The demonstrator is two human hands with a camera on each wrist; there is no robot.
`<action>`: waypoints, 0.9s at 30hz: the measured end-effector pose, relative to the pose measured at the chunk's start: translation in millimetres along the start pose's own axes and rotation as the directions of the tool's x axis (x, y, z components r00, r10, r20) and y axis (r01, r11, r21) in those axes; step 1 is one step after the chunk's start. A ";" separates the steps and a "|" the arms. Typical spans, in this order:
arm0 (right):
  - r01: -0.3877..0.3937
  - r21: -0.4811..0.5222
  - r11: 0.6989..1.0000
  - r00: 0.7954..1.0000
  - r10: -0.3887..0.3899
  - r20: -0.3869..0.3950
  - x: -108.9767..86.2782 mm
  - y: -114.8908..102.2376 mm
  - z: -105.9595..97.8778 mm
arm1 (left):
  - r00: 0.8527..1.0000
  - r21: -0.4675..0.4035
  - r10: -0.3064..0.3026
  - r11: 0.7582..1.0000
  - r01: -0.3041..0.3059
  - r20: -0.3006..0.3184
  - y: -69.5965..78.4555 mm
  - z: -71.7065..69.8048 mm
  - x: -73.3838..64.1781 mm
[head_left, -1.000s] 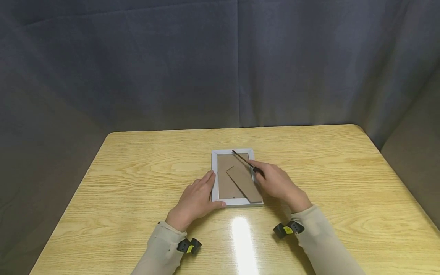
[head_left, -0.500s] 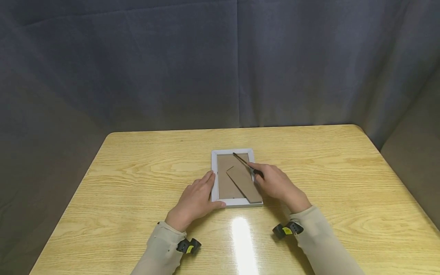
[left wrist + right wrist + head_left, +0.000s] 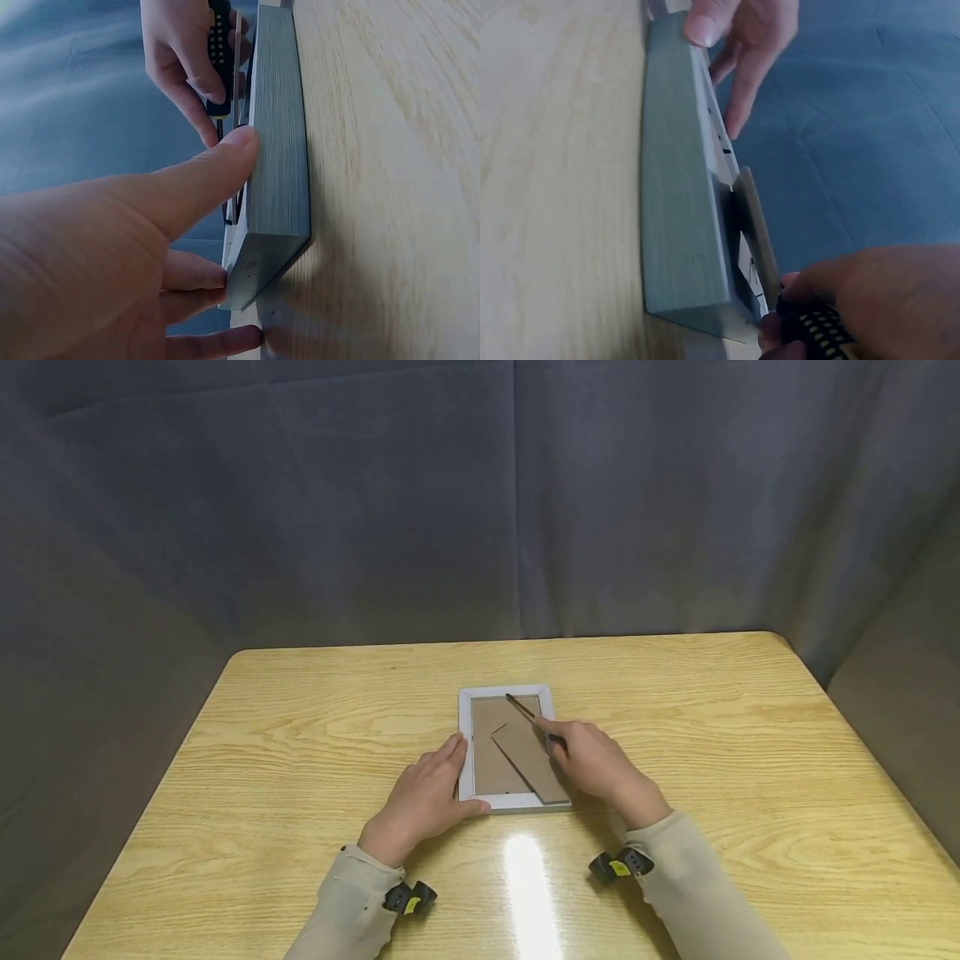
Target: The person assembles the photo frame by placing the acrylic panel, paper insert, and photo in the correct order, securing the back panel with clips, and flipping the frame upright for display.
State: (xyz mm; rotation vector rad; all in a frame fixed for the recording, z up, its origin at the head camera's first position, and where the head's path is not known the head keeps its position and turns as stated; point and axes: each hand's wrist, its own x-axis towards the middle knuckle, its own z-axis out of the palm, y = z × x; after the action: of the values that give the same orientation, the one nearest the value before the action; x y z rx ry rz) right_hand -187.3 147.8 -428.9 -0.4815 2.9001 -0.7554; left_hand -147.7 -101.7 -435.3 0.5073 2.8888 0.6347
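One frame (image 3: 510,801) lies on the worktop (image 3: 337,710); the left hand (image 3: 423,793), spread wide round its near corner, seemingly braces it; the right hand (image 3: 600,764) grips a screwdriver (image 3: 218,56), likely for leverage at the far edge.

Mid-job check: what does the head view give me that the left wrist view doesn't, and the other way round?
Only the head view: the sleeves, the black wrist cameras and the table's far edge.
Only the left wrist view: yellow dots on the handle of the tool, and fine grooves along the side of the frame.
Both: the left hand touching the frame, and the right hand holding the tool.
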 end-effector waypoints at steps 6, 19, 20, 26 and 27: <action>-0.007 -0.043 0.999 1.000 0.006 -0.013 0.0 -2.1 2.7 | 1.000 0.006 0.003 1.000 -0.003 -0.009 0.2 0.3 0.0; -0.004 -0.087 0.996 1.000 0.004 0.002 -0.4 -7.7 2.8 | 1.000 0.002 -0.007 1.000 0.007 -0.006 1.2 0.4 0.0; -0.006 -0.089 0.996 1.000 0.006 0.004 -0.5 -8.0 2.7 | 1.000 0.002 -0.005 1.000 0.005 -0.008 1.2 0.4 -0.1; -0.010 -0.089 0.996 1.000 0.011 0.010 -0.6 -7.6 2.4 | 1.000 0.002 -0.008 1.000 0.008 -0.006 1.1 1.0 0.1; -0.011 -0.090 0.996 1.000 0.012 0.011 -0.7 -7.3 2.3 | 1.000 0.001 -0.011 1.000 0.011 -0.002 1.2 1.1 0.3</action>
State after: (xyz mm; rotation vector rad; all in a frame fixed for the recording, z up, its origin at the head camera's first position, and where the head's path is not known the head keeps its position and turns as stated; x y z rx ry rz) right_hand -184.1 141.0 -427.3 -0.4767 2.9330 -0.6211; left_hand -147.4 -100.2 -435.8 0.4908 2.8919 0.6328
